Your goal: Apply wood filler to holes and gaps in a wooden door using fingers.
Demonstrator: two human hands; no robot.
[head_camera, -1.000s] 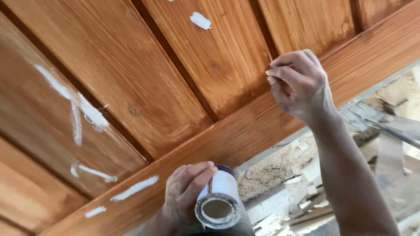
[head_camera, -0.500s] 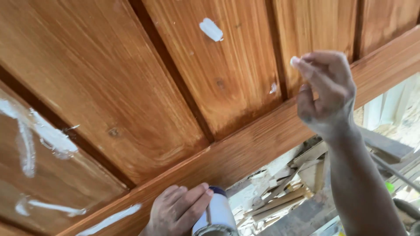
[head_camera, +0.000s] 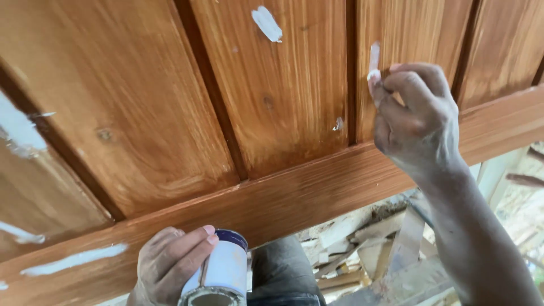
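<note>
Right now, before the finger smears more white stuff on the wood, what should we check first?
1. White filler on the right hand fingertip: ok, a dab shows.
2. Fingertip touching the wooden panel: ok, it presses by a fresh white streak.
3. Can gripped by the left hand: ok, fingers wrap it.
4. Can upright: not ok, it is tilted.
5. Filler left in the can: cannot tell, the inside is hidden.
6. Small dent near the groove filled: cannot tell.
</note>
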